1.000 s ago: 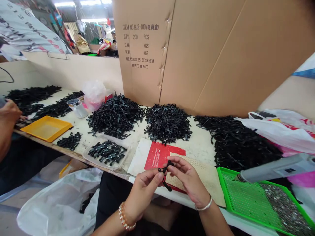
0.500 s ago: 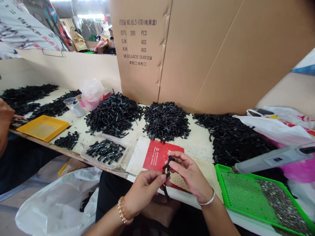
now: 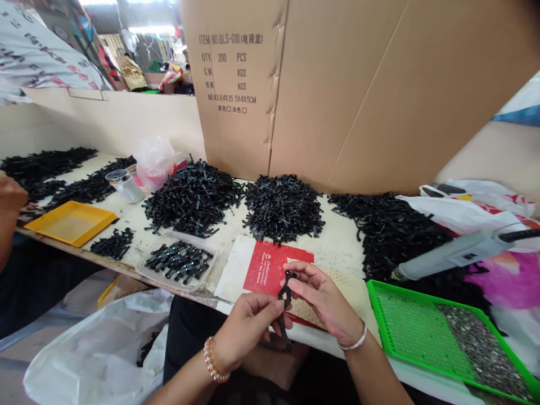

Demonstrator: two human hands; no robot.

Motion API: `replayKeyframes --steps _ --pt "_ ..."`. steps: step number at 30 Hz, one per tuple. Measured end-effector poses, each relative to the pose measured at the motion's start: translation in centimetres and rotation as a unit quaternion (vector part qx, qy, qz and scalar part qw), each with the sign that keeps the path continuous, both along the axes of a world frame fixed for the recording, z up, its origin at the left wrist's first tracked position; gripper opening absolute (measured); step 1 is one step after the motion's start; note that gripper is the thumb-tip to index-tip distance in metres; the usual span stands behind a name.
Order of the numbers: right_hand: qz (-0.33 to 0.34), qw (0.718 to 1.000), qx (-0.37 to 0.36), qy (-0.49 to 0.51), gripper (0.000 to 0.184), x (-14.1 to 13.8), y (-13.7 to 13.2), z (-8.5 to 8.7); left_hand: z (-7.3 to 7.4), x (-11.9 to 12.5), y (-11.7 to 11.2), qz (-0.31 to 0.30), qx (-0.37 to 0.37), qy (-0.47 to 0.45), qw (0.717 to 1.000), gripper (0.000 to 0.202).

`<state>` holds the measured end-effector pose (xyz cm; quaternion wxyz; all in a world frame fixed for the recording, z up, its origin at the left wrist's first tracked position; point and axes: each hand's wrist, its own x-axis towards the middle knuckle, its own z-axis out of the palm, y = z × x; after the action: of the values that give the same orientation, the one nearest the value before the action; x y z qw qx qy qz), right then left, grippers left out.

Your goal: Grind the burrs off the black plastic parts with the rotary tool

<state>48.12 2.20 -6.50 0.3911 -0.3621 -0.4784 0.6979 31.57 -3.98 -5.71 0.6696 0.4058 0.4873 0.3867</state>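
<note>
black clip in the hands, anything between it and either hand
Nothing visible. The black clip is pinched directly by both hands: the left hand grips it from the left, and the right hand holds its upper part from the right. They hold it above the table edge, apart from the piles.

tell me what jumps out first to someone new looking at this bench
Three big heaps of black plastic parts spread across the middle of the table, backed by a tall cardboard box. Up front, the left hand and right hand pinch one black piece together, beside a bright green tray at the right.
</note>
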Motion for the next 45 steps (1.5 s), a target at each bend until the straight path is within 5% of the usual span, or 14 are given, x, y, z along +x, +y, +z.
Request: replayKeyframes --steps 8,18,37,45 --pt "0.017 0.998 -0.044 0.029 0.033 0.0 0.6 -0.1 0.2 -0.2 0.2 -0.005 0.007 0.008 1.0 0.038" --pt "0.041 0.999 0.005 0.006 0.032 -0.1 1.0 -0.3 0.0 -0.2 0.4 0.017 0.022 0.048 0.998 0.043" --pt "0.01 0.999 0.048 -0.013 0.036 -0.4 0.2 -1.4 -0.8 -0.3 0.6 0.014 -0.029 -0.036 0.999 0.037" --pt "-0.082 0.996 0.007 0.045 0.034 -1.3 -0.5 -2.0 -1.8 -0.1 0.7 0.22 -0.064 -0.108 0.967 0.048"
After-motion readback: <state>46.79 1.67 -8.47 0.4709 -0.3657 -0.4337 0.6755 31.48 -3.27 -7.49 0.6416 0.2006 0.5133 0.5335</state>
